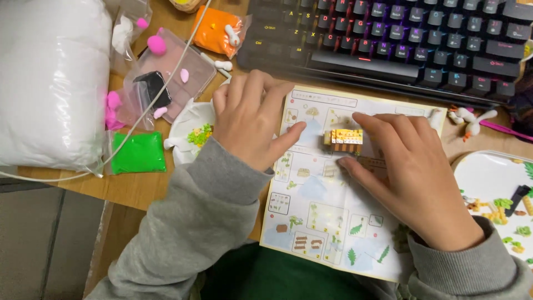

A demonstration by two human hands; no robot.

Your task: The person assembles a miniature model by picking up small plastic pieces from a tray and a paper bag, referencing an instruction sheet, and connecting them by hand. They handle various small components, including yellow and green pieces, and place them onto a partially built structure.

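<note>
Instruction sheet (327, 222) under both hands, right hand (413, 178) pinching small brick model (344, 140); left hand (250, 119) seemingly released, flat

desk, passage notes: lower half of instruction sheet (327, 222) bare, open to a hand. keyboard (388, 39) walls off the far edge. left side crowded by white bag (50, 78), clear box (172, 78), green packet (139, 151) and small dish (191, 130). tray of bricks (488, 183) blocks the right; narrow wood gap beside it.

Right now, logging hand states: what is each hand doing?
Left hand: open, fingers resting on the instruction sheet, holding nothing.
Right hand: pinching the small brick model between thumb and forefinger.
</note>
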